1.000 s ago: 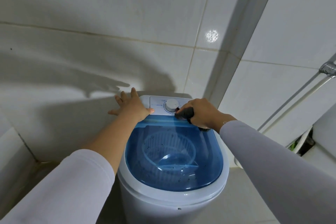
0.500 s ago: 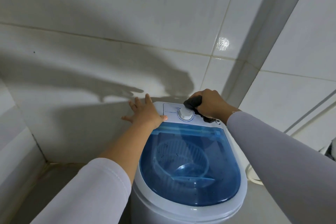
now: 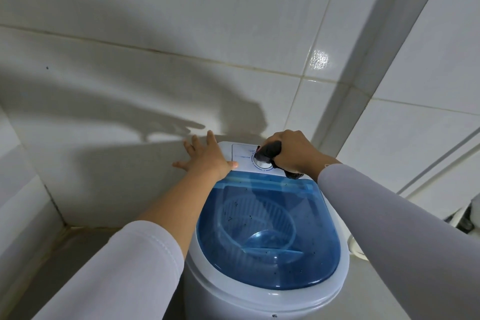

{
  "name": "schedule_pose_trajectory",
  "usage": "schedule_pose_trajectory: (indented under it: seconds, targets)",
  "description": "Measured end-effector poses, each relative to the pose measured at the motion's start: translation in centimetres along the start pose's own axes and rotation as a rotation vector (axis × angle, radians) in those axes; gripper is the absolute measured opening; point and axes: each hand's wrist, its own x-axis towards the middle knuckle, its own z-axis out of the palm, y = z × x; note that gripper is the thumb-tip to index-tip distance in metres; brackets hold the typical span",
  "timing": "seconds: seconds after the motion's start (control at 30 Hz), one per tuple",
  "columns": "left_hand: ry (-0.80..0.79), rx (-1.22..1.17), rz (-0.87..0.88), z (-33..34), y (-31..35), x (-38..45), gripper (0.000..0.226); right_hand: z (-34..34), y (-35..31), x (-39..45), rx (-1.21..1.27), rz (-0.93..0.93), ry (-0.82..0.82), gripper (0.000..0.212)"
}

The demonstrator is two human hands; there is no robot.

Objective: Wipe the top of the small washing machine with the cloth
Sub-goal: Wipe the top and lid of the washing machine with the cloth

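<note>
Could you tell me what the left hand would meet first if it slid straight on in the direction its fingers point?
Probably the tiled wall. The left hand lies flat on the washing machine at its back left corner, fingers aimed past the edge toward the wall; nothing shows between, though the gap's depth is unclear.

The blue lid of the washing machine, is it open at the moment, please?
No, the blue lid lies shut and flat on the washing machine.

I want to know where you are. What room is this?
Probably a bathroom or laundry corner. Glossy white tiles cover the walls, a small washing machine with a blue see-through lid stands in the corner, and pipes run along the wall on the right.
</note>
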Motion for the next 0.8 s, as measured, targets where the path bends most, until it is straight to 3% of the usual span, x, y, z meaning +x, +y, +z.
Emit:
schedule_pose_trajectory:
  seconds: [0.23, 0.37, 0.5, 0.63, 0.73, 0.8]
  targets:
    - [0.018, 0.002, -0.007, 0.0, 0.1, -0.5, 0.104, -0.8, -0.3, -0.4, -0.030, -0.052, -0.119, 0.040]
    - [0.052, 0.003, -0.007, 0.1, 0.4, -0.8, 0.102, -2.7, -0.1, -0.6, 0.011, -0.002, -0.277, 0.021]
    - [0.099, -0.031, -0.003, 0.5, 0.0, -1.3, 0.098, -5.2, 0.3, -0.4, 0.099, 0.000, -0.162, 0.027]
    - [0.110, -0.096, -0.011, 0.2, -1.5, -2.4, 0.091, -6.2, -0.6, -0.6, 0.079, -0.048, -0.150, 0.023]
    - [0.050, -0.105, -0.029, -0.6, -3.5, -3.4, 0.095, -5.6, -2.0, -0.4, -0.034, -0.133, -0.072, 0.015]
    - [-0.010, -0.103, -0.023, -1.2, -5.0, -4.2, 0.101, -4.5, -3.2, -0.1, -0.104, -0.189, 0.003, 0.025]
